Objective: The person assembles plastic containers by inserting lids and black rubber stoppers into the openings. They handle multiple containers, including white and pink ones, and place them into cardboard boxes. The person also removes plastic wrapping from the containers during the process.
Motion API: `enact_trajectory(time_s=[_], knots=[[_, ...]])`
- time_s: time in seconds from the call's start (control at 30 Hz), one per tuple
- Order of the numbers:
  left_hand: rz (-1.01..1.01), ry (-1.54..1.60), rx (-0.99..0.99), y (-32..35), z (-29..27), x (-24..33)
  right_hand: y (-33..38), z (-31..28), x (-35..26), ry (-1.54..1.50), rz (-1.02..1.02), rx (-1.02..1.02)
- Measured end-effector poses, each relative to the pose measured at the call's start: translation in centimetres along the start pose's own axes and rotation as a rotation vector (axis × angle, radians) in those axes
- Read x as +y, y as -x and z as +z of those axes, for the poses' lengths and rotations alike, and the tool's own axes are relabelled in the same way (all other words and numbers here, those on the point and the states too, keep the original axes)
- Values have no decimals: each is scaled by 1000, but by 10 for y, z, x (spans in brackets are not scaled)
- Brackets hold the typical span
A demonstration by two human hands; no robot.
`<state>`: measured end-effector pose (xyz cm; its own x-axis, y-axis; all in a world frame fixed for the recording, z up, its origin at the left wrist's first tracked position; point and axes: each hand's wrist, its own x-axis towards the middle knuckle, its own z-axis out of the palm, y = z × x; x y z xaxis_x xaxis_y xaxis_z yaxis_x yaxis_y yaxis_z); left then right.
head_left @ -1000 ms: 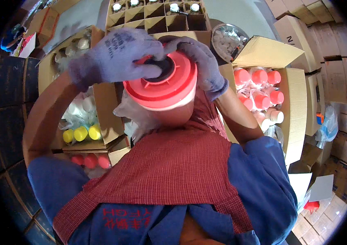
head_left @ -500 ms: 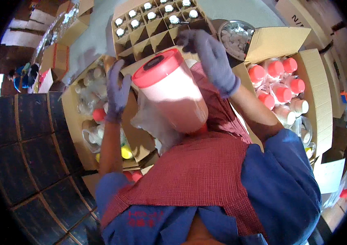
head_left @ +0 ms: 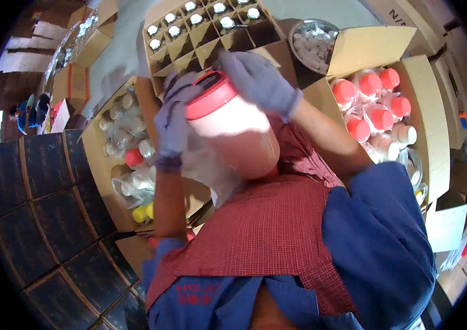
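A large whitish plastic jar (head_left: 239,137) leans against my red checked apron. Its red lid (head_left: 211,102) tilts up and away from me and has a dark round middle. Gloved in grey, my left hand (head_left: 174,118) is closed at the lid's left edge, fingers bent over the rim. My right hand (head_left: 261,82), gloved the same and slightly blurred, curls at the lid's far right edge, with its fingertips partly hidden. Crumpled clear plastic (head_left: 206,170) hangs at the jar's lower left, below my left hand.
Ahead stands a divided carton (head_left: 181,49) with several white-capped bottles. A metal bowl (head_left: 291,47) of pale caps sits beside it. Open cartons with bagged bottles flank me, the right one (head_left: 437,132) holding red-capped ones. Dark boxes (head_left: 52,220) lie at left; a person (head_left: 27,113) is beyond.
Both hands have come in from beside the jar to its red lid. The left fingers have bent over the rim, and the right hand has lowered to the lid.
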<state>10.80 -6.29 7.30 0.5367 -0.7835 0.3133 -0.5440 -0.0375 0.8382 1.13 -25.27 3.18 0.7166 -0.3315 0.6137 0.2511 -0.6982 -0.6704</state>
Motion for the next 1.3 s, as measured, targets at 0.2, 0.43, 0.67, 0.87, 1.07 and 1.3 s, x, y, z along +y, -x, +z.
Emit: enact_trajectory(time_s=[0.2,0.43,0.67,0.87,1.07,1.3], knots=[[13,-447,-112,8,11,15,-14,-9,-13,-1048,869,-119],[-222,95,152,0,8,16,-17,-8,0,-1165,863,26],[-37,127,1,13,-15,-14,18,3,2,13,-133,8],[155,-299,-145,-19,38,67,2,12,35,-1919,693,-139],[191,-14,-144,7,-18,4,25,-26,-23,-466,314,-172],[345,-672,-118,-39,60,93,-9,-16,17,-1422,781,-309]])
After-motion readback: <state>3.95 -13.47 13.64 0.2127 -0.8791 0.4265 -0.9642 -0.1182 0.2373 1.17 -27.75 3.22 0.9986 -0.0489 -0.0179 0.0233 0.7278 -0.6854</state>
